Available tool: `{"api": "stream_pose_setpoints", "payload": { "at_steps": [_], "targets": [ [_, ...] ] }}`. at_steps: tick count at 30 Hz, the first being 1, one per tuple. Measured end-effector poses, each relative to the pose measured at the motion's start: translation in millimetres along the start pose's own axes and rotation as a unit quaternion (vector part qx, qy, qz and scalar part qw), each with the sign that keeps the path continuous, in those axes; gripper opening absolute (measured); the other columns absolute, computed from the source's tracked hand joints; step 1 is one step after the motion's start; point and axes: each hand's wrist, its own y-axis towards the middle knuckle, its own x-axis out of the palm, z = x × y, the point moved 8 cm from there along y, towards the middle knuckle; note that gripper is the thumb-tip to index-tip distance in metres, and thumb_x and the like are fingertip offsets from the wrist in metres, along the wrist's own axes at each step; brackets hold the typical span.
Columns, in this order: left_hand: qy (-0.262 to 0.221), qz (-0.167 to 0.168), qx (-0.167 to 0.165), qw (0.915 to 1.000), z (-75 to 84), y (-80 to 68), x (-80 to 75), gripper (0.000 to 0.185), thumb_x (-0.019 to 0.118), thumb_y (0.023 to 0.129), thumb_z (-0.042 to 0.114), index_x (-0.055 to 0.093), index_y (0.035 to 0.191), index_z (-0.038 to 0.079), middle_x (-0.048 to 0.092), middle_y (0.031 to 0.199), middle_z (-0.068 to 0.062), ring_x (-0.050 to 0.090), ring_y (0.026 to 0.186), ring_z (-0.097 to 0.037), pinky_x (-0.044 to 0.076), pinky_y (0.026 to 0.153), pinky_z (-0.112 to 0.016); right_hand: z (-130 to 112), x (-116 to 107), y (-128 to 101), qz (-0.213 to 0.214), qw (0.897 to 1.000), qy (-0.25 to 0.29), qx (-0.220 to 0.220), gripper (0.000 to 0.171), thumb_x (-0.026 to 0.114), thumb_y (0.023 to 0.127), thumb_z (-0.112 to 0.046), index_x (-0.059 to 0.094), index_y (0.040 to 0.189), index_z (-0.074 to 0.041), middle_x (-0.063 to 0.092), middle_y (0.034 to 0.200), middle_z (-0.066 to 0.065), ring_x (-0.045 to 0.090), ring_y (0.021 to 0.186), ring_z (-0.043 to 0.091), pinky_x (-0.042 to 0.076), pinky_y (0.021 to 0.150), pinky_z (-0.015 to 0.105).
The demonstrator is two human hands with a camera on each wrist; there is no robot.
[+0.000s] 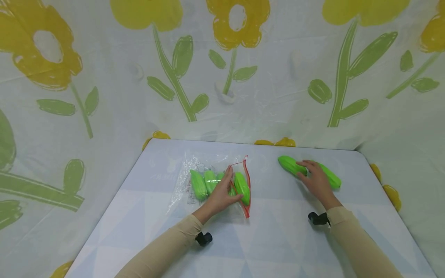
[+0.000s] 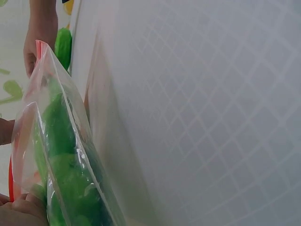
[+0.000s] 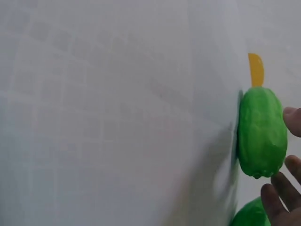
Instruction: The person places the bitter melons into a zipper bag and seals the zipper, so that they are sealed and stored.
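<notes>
Green gourds (image 1: 199, 185) bagged in clear plastic, two more loose

Faint line-drawn print marks the clear bag (image 1: 180, 190) (too pale to read), and washed-out lettering on the back left of the desk (image 1: 278, 235) is no easier. The bag, glossy and crinkled, lies flat toward the left with at least four gourds side by side inside; a red strip (image 1: 248, 178) edges its gaping right-hand mouth. At that mouth, the left hand (image 1: 219, 196) stretches its fingers long, thumb spread away from them.

Farther right, one loose gourd (image 1: 289, 165) lies just beside another loose gourd (image 1: 332, 177), both smooth-skinned, lengthwise ribbed and blunt-ended. Above them the right hand (image 1: 315, 178) has its fingers spread and slightly bent around an end of the left one; whether they touch it, I cannot tell. Beige sleeves (image 1: 165, 245) cover both forearms, and behind stands a creased sheet (image 1: 278, 112) printed with yellow flowers.
</notes>
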Motion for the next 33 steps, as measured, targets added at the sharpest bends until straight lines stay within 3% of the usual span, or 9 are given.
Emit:
{"api": "stream_pose_setpoints", "payload": {
  "at_steps": [9,16,27,33],
  "targets": [
    [-0.012,-0.002,0.003,0.9999,1.0,1.5,0.9,0.102,0.073,0.08,0.026,0.0,0.15,0.015,-0.005,0.155,0.007,0.018,0.139,-0.015,0.038,0.101,-0.029,11,11,6,-0.058,0.998,0.005,0.04,0.045,0.059,0.092,-0.027,0.05,0.134,-0.014,0.037,0.143,0.021,0.027,0.132,0.043,0.024,0.104,0.06],
    [-0.002,-0.001,0.009,1.0,3.7,2.4,0.9,0.101,0.073,0.081,0.025,0.001,0.15,0.011,-0.001,0.157,-0.003,0.019,0.139,-0.017,0.039,0.1,-0.029,13,15,6,-0.075,0.995,0.003,0.058,0.045,0.06,0.091,-0.028,0.051,0.133,-0.016,0.045,0.137,0.019,0.042,0.122,0.039,0.036,0.096,0.056],
    [-0.009,0.0,0.007,0.9999,2.3,0.8,-0.6,0.102,0.073,0.08,0.026,0.001,0.15,0.013,-0.003,0.156,0.002,0.02,0.138,-0.016,0.039,0.1,-0.029,-8,20,-11,-0.098,0.994,-0.004,0.041,0.044,0.065,0.087,-0.032,0.055,0.127,-0.015,0.056,0.12,0.017,0.054,0.099,0.031,0.047,0.08,0.047],
    [0.003,0.0,0.006,1.0,0.7,-0.3,0.1,0.102,0.073,0.08,0.028,0.001,0.15,0.012,-0.004,0.155,0.005,0.018,0.139,-0.016,0.039,0.1,-0.029,-24,24,-31,-0.106,0.994,-0.015,0.022,0.042,0.069,0.084,-0.03,0.059,0.122,-0.016,0.059,0.114,0.013,0.056,0.094,0.026,0.049,0.078,0.043]
  ]
}}
